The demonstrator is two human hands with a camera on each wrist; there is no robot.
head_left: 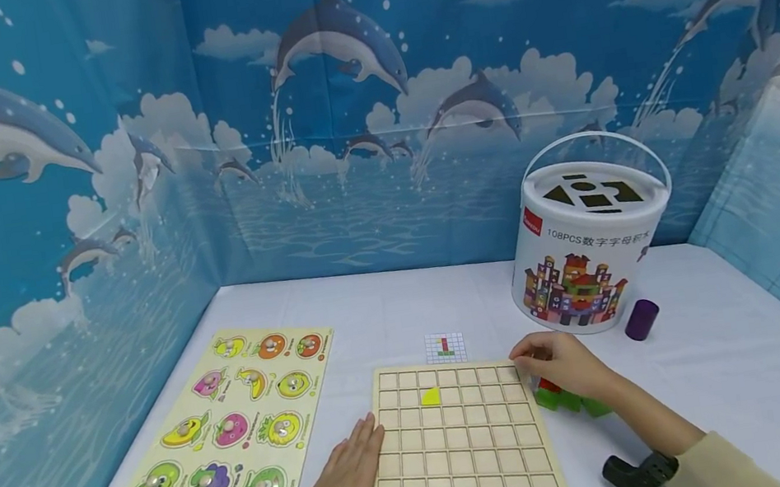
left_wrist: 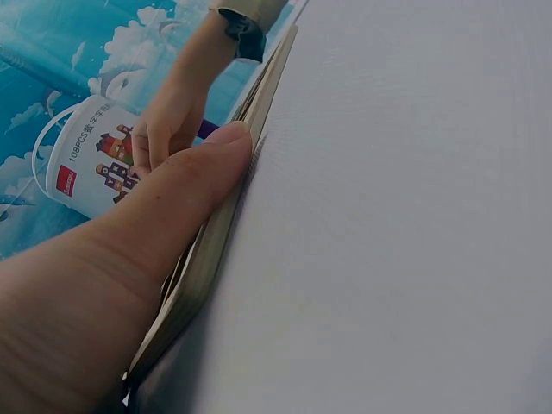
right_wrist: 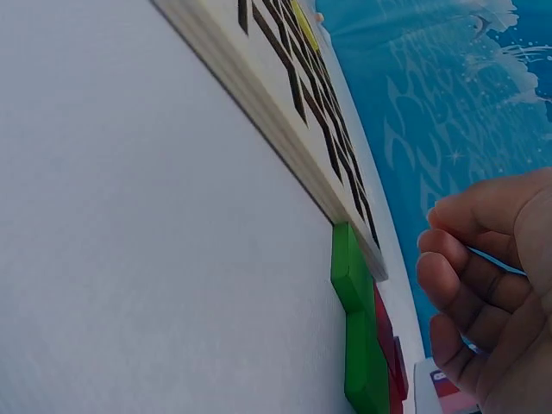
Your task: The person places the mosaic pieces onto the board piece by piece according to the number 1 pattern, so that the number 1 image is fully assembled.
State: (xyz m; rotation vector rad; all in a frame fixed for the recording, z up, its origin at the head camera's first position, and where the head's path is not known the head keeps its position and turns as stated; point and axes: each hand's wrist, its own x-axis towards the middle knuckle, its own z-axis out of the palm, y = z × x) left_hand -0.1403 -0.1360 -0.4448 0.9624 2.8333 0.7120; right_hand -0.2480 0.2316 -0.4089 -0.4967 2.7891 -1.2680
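Note:
My left hand (head_left: pixel 344 479) lies along the left side of a wooden grid board (head_left: pixel 460 437), fingers straight. In the left wrist view its thumb (left_wrist: pixel 203 168) presses on the board's near edge. A yellow piece (head_left: pixel 430 398) with one curved side sits in a cell of the second row. Over the board's far right corner hovers my right hand (head_left: pixel 563 365), its fingers loosely bent with nothing visible between them in the right wrist view. Below it, green blocks (right_wrist: pixel 349 272) and a red block (head_left: pixel 549 385) lie against the board's right side, partly hidden by the hand.
Behind the board lies a small printed grid card (head_left: pixel 445 347). A fruit puzzle board (head_left: pixel 237 431) is at left. A white lidded bucket (head_left: pixel 578 250) and a purple cylinder (head_left: pixel 642 319) stand at back right. Dolphin-print cloth (head_left: pixel 354 199) walls the table.

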